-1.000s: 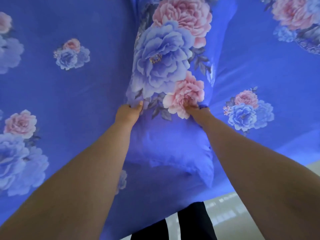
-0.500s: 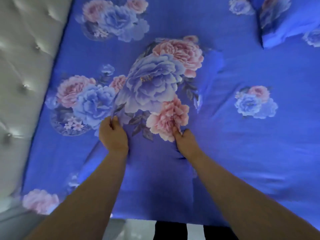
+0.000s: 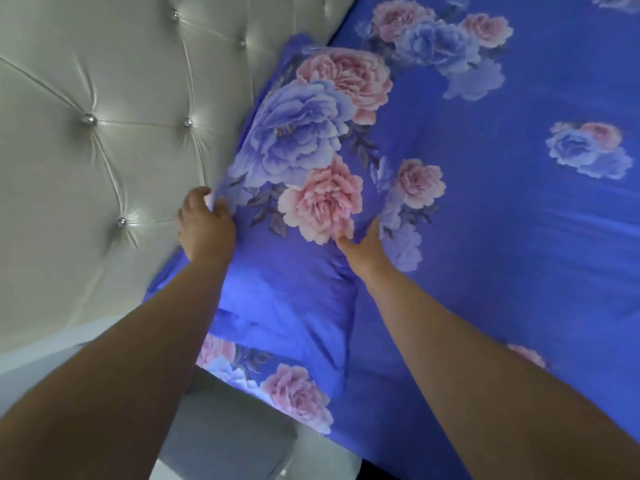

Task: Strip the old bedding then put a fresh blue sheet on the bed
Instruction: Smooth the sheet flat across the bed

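A blue pillow (image 3: 298,140) with large pink and lilac flowers lies against the headboard on the blue floral sheet (image 3: 519,209) that covers the bed. My left hand (image 3: 204,223) grips the pillow's left edge, fingers curled round the fabric beside the headboard. My right hand (image 3: 363,247) holds the pillow's right side, thumb up along the cloth and the other fingers tucked under it. The pillow's near end hangs toward the bed's corner.
A white tufted headboard (image 3: 86,133) with shiny buttons fills the left. A grey-white bed frame corner (image 3: 242,438) shows below the sheet's hanging edge. The sheet stretches away to the right.
The pillow has moved left across the bed until it lies against the headboard. Both hands went with it and kept their hold on its sides.
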Tool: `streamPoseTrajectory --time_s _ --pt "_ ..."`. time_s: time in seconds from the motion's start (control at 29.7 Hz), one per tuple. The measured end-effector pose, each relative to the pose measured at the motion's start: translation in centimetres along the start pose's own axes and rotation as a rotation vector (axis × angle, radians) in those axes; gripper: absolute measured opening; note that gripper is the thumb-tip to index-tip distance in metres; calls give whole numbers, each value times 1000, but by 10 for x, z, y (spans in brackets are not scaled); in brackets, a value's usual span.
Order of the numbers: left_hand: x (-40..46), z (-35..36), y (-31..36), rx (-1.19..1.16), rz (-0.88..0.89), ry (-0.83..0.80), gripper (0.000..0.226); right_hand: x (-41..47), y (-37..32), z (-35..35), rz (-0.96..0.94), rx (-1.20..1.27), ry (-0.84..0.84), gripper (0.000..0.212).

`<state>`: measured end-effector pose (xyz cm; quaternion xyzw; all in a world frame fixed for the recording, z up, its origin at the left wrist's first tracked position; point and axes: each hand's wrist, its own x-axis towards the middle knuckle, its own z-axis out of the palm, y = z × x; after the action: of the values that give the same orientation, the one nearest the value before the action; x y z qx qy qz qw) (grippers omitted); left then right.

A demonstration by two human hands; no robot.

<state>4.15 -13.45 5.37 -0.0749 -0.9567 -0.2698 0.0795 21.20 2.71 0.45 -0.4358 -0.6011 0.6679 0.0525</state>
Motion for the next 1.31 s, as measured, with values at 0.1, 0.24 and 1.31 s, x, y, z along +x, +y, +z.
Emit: streamPoseTrajectory --time_s 0.1,0.24,1.31 --pt "-25 25 -26 170 76 -237 47 8 26 1 129 -30 -83 87" --pt "-63 69 -22 260 120 -433 55 3 60 -16 339 -24 -197 79" --pt "-522 479 540 500 526 -1202 110 61 267 -743 277 166 517 20"
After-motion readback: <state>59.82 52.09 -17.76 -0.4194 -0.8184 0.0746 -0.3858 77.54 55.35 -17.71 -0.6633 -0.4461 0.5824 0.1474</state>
